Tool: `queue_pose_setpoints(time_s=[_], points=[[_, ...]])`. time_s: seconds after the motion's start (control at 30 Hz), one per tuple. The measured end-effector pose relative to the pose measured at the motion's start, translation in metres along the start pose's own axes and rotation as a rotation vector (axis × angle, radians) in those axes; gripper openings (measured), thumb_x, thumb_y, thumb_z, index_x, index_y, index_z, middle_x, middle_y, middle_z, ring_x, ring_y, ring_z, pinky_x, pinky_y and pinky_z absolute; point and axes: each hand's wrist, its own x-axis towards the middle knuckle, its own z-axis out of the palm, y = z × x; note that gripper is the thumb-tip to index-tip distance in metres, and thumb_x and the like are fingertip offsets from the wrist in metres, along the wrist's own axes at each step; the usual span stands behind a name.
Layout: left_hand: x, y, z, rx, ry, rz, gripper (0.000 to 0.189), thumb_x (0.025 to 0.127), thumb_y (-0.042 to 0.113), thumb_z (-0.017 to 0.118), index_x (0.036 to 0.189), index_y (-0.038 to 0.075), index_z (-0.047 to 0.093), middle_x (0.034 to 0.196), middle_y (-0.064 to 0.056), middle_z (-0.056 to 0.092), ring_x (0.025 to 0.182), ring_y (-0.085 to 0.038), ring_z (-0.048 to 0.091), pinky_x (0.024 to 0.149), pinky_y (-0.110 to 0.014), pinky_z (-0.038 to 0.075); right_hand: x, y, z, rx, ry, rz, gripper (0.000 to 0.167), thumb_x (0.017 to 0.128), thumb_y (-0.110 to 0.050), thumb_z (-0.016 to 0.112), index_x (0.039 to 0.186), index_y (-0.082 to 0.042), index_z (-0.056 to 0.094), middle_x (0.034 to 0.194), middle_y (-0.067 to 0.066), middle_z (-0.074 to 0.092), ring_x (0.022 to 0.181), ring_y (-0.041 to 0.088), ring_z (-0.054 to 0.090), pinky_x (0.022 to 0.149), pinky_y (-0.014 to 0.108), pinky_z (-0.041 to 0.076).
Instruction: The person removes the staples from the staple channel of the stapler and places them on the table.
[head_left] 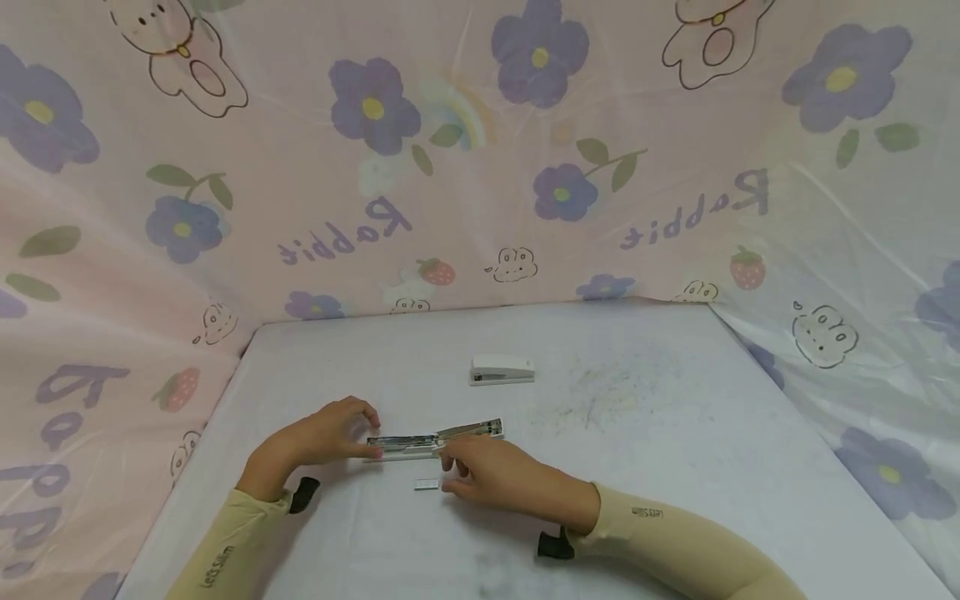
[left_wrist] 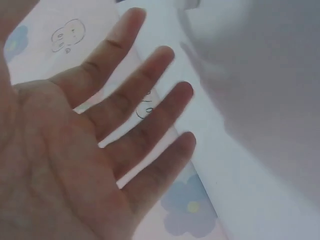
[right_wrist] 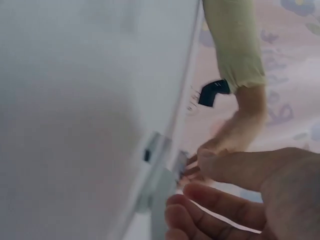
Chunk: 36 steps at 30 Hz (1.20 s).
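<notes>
A stapler (head_left: 405, 455) lies opened out on the white table, its top part (head_left: 471, 429) swung over to the right and its metal channel exposed. At its left end is my left hand (head_left: 318, 435), thumb tip right at the base and the other fingers spread, as the left wrist view also shows. My right hand (head_left: 498, 475) hovers by the middle of the stapler with loosely bent fingers, overlapping its right part. Between thumb and fingers of that hand a gap shows. A short strip of staples (head_left: 427, 484) lies in front of the stapler, just left of the right thumb tip.
A second white stapler (head_left: 502, 370), closed, stands farther back on the table (head_left: 637, 467). Dark smudges mark the tabletop right of it. A patterned cloth (head_left: 465, 183) with flowers and rabbits hangs behind and along both sides.
</notes>
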Motion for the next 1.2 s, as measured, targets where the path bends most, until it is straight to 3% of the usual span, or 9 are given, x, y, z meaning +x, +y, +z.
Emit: queue_pose_setpoints(time_s=[0.1, 0.27, 0.4, 0.57, 0.87, 1.07, 1.2], points=[[0.002, 0.004, -0.002, 0.011, 0.021, -0.016, 0.048, 0.096, 0.048, 0.08, 0.125, 0.011, 0.069, 0.14, -0.013, 0.062, 0.139, -0.043, 0.053, 0.111, -0.064, 0.045, -0.006, 0.003, -0.011, 0.026, 0.047, -0.013, 0.017, 0.1, -0.025, 0.079, 0.111, -0.013, 0.074, 0.088, -0.006, 0.064, 0.072, 0.001, 0.052, 0.067, 0.019, 0.048], [0.012, 0.01, -0.002, 0.076, 0.122, -0.046, 0.055, 0.1, 0.05, 0.075, 0.136, 0.01, 0.068, 0.15, -0.018, 0.06, 0.144, -0.045, 0.051, 0.112, -0.065, 0.045, -0.01, 0.012, -0.029, 0.059, 0.15, -0.066, 0.014, 0.1, -0.019, 0.08, 0.108, -0.01, 0.074, 0.088, -0.006, 0.064, 0.076, 0.008, 0.06, 0.068, 0.021, 0.051], [0.024, 0.016, -0.003, 0.086, 0.197, -0.029, 0.056, 0.102, 0.042, 0.075, 0.144, 0.006, 0.064, 0.153, -0.019, 0.058, 0.145, -0.045, 0.049, 0.114, -0.066, 0.043, -0.009, 0.023, -0.04, 0.056, 0.214, -0.091, 0.014, 0.099, -0.016, 0.08, 0.109, -0.008, 0.073, 0.089, -0.006, 0.067, 0.08, 0.013, 0.064, 0.07, 0.022, 0.053], [0.039, 0.023, -0.005, 0.073, 0.245, 0.013, 0.058, 0.101, 0.039, 0.077, 0.147, 0.007, 0.061, 0.153, -0.017, 0.058, 0.144, -0.044, 0.05, 0.112, -0.067, 0.044, -0.006, 0.042, -0.052, 0.007, 0.26, -0.14, 0.021, 0.099, -0.016, 0.08, 0.116, -0.008, 0.072, 0.101, -0.001, 0.071, 0.09, 0.016, 0.067, 0.079, 0.028, 0.057], [0.072, 0.035, -0.006, 0.049, 0.211, 0.059, 0.066, 0.099, 0.04, 0.079, 0.152, 0.006, 0.057, 0.15, -0.015, 0.06, 0.145, -0.042, 0.05, 0.114, -0.065, 0.043, 0.01, 0.081, -0.065, -0.044, 0.374, -0.206, 0.027, 0.097, -0.014, 0.083, 0.119, -0.008, 0.069, 0.111, 0.002, 0.07, 0.106, 0.022, 0.066, 0.095, 0.037, 0.057], [0.098, 0.041, -0.007, 0.068, 0.18, 0.075, 0.067, 0.1, 0.04, 0.079, 0.152, 0.005, 0.056, 0.148, -0.015, 0.061, 0.142, -0.041, 0.053, 0.112, -0.063, 0.046, 0.025, 0.106, -0.066, -0.056, 0.426, -0.162, 0.033, 0.095, -0.012, 0.085, 0.123, -0.006, 0.069, 0.119, 0.007, 0.071, 0.115, 0.025, 0.065, 0.105, 0.043, 0.053], [0.112, 0.045, -0.005, 0.073, 0.14, 0.05, 0.066, 0.1, 0.039, 0.079, 0.152, 0.007, 0.055, 0.148, -0.013, 0.06, 0.142, -0.039, 0.052, 0.111, -0.063, 0.046, 0.035, 0.119, -0.064, -0.053, 0.429, -0.124, 0.039, 0.093, -0.011, 0.086, 0.127, -0.005, 0.069, 0.124, 0.008, 0.07, 0.12, 0.028, 0.064, 0.11, 0.047, 0.05]])
